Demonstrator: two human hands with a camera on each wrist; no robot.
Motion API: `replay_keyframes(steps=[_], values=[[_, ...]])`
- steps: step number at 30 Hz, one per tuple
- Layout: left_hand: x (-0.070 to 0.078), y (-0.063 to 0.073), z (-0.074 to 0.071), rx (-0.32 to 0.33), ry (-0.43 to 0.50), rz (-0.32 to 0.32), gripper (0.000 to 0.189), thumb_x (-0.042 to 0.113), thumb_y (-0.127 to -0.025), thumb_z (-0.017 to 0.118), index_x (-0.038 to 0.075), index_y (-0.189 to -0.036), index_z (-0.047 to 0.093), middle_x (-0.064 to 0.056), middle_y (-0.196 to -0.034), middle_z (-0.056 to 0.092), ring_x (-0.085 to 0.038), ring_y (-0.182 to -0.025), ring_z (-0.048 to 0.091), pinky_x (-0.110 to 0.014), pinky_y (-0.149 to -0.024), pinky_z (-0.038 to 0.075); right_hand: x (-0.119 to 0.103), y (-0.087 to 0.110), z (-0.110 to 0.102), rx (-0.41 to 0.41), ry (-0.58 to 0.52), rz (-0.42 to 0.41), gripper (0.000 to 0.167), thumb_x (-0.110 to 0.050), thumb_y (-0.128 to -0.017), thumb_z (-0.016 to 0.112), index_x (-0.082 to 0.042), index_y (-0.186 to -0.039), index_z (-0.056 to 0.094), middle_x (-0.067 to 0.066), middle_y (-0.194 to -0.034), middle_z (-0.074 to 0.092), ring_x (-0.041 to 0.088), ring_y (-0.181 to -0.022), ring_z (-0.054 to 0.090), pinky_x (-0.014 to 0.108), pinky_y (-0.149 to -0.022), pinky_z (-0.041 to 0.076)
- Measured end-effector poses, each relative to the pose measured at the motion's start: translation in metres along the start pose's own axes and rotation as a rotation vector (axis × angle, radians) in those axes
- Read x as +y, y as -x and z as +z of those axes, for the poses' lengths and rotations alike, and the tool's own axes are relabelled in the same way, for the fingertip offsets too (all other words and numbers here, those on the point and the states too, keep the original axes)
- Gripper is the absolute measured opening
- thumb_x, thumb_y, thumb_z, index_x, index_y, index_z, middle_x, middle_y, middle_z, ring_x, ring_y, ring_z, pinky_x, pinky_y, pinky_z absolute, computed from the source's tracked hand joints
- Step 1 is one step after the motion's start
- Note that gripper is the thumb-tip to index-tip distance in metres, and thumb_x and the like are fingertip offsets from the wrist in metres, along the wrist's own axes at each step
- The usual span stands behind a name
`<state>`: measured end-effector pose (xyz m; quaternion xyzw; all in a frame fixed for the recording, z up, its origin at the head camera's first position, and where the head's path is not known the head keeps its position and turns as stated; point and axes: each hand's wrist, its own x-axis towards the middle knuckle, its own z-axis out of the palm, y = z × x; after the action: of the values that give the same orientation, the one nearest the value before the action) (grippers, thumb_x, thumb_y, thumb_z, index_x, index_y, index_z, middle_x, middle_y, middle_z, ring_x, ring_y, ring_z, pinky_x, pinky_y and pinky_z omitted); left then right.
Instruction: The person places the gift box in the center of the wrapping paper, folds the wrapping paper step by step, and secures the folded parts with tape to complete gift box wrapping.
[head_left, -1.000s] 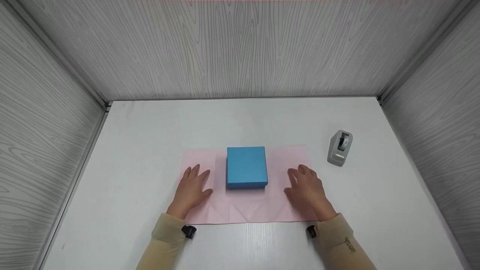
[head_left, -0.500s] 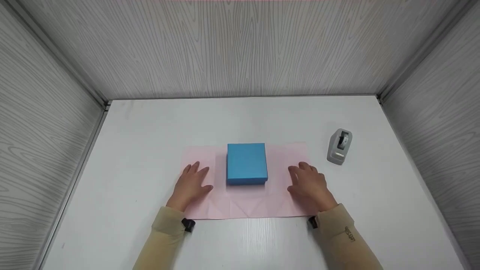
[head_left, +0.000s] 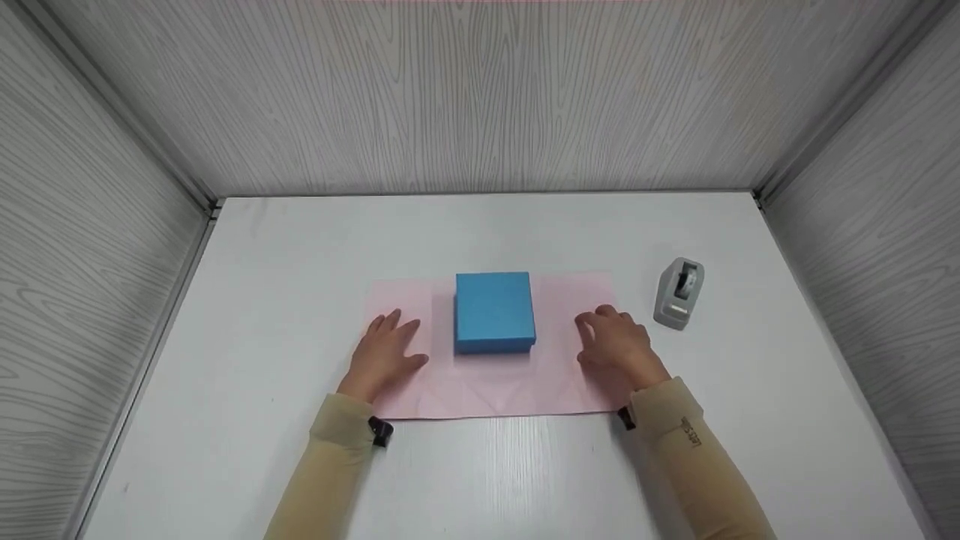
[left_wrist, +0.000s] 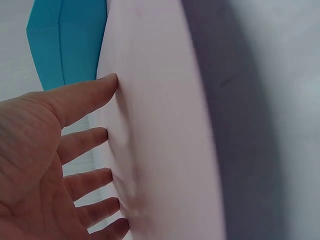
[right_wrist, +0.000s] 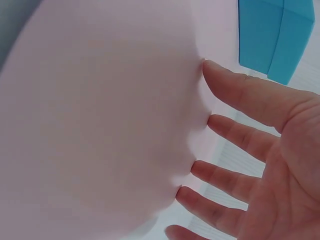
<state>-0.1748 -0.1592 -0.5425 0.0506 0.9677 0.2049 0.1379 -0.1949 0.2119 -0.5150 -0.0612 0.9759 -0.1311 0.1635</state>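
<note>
A blue lidded box [head_left: 495, 309] sits on a pink sheet of paper [head_left: 491, 390], close to the sheet's far edge. My left hand [head_left: 380, 356] rests its spread fingertips on the paper to the left of the box. On the other side, my right hand [head_left: 616, 345] presses its fingertips on the paper, with the fingers slightly bent and apart. Both wrist views show the fingertips touching the pink paper [left_wrist: 160, 130], with the blue box [right_wrist: 275, 35] beyond the right thumb. Neither hand touches the box.
A grey tape dispenser [head_left: 679, 294] stands to the right, beyond the right hand. The white table [head_left: 300, 247] is bounded by grey wood-grain panels [head_left: 480, 97] at the back and on both sides.
Both hands have moved away from me across the table, and the pink paper with the blue box on it has slid the same way. The tape dispenser has stayed in place.
</note>
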Motion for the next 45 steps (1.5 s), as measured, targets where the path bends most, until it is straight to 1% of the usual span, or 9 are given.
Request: replay_keyframes(steps=[8,13,16,20,25,29,32,39,45], values=[[0.0,-0.003,-0.002,0.001,0.023,0.002,0.066,0.03,-0.092,0.07,0.009,-0.148,0.043,-0.02,-0.158,0.025,-0.043,-0.144,0.017,-0.056,-0.114,0.017,0.001,-0.006,-0.001,-0.001,-0.021,0.013,0.056,-0.025,-0.085,0.075,-0.013,-0.137,0.057,0.021,-0.142,0.044,0.045,-0.124,0.043,0.063,-0.1,0.035],[-0.002,-0.001,-0.002,0.032,0.047,0.038,0.063,0.028,-0.092,0.068,0.004,-0.146,0.045,-0.024,-0.155,0.029,-0.043,-0.144,0.02,-0.055,-0.115,0.017,-0.004,-0.004,-0.001,0.035,-0.03,0.016,0.049,-0.025,-0.094,0.063,-0.011,-0.14,0.054,0.023,-0.142,0.045,0.047,-0.123,0.045,0.063,-0.099,0.036],[0.0,-0.001,-0.002,0.077,0.086,0.027,0.06,0.027,-0.094,0.066,0.003,-0.145,0.046,-0.024,-0.152,0.034,-0.04,-0.142,0.025,-0.052,-0.114,0.021,-0.012,-0.002,0.0,0.072,-0.153,0.007,0.045,-0.025,-0.1,0.055,-0.009,-0.141,0.052,0.022,-0.139,0.049,0.042,-0.123,0.049,0.059,-0.102,0.038],[0.009,0.0,-0.002,0.151,0.169,0.0,0.053,0.026,-0.096,0.063,0.004,-0.143,0.049,-0.021,-0.147,0.042,-0.035,-0.137,0.037,-0.048,-0.112,0.029,-0.025,0.0,0.002,0.115,-0.435,-0.047,0.043,-0.025,-0.102,0.055,-0.005,-0.139,0.051,0.019,-0.131,0.056,0.035,-0.119,0.055,0.051,-0.101,0.043],[0.027,0.001,-0.004,0.204,0.354,0.003,0.045,0.026,-0.101,0.056,0.004,-0.139,0.052,-0.017,-0.136,0.053,-0.032,-0.122,0.053,-0.046,-0.102,0.042,-0.039,-0.001,0.009,0.119,-0.649,-0.081,0.047,-0.03,-0.102,0.054,-0.006,-0.142,0.049,0.017,-0.127,0.059,0.032,-0.115,0.058,0.048,-0.097,0.046],[0.04,0.001,-0.003,0.217,0.532,0.006,0.041,0.024,-0.102,0.054,0.002,-0.136,0.054,-0.016,-0.124,0.061,-0.029,-0.107,0.062,-0.044,-0.093,0.049,-0.048,-0.002,0.014,0.103,-0.711,-0.076,0.05,-0.032,-0.102,0.053,-0.007,-0.144,0.046,0.016,-0.131,0.057,0.032,-0.122,0.053,0.049,-0.101,0.043],[0.047,0.0,0.001,0.206,0.603,0.004,0.04,0.023,-0.101,0.055,0.002,-0.135,0.055,-0.014,-0.119,0.063,-0.027,-0.103,0.063,-0.042,-0.09,0.05,-0.054,-0.003,0.018,0.096,-0.751,-0.07,0.05,-0.03,-0.101,0.055,-0.007,-0.145,0.046,0.017,-0.133,0.057,0.031,-0.125,0.052,0.048,-0.104,0.04],[0.055,0.0,0.012,0.143,0.619,0.026,0.043,0.023,-0.101,0.054,0.004,-0.14,0.052,-0.014,-0.119,0.065,-0.026,-0.106,0.063,-0.042,-0.091,0.05,-0.06,-0.004,0.025,0.071,-0.791,-0.089,0.051,-0.023,-0.099,0.059,-0.003,-0.145,0.046,0.019,-0.135,0.056,0.031,-0.124,0.053,0.046,-0.104,0.04],[0.056,-0.003,0.018,0.154,0.621,0.064,0.041,0.019,-0.1,0.056,0.0,-0.136,0.054,-0.015,-0.114,0.066,-0.027,-0.102,0.064,-0.043,-0.09,0.05,-0.058,-0.004,0.025,0.059,-0.833,-0.092,0.051,-0.021,-0.097,0.062,-0.004,-0.143,0.049,0.015,-0.13,0.059,0.03,-0.116,0.058,0.045,-0.099,0.046]])
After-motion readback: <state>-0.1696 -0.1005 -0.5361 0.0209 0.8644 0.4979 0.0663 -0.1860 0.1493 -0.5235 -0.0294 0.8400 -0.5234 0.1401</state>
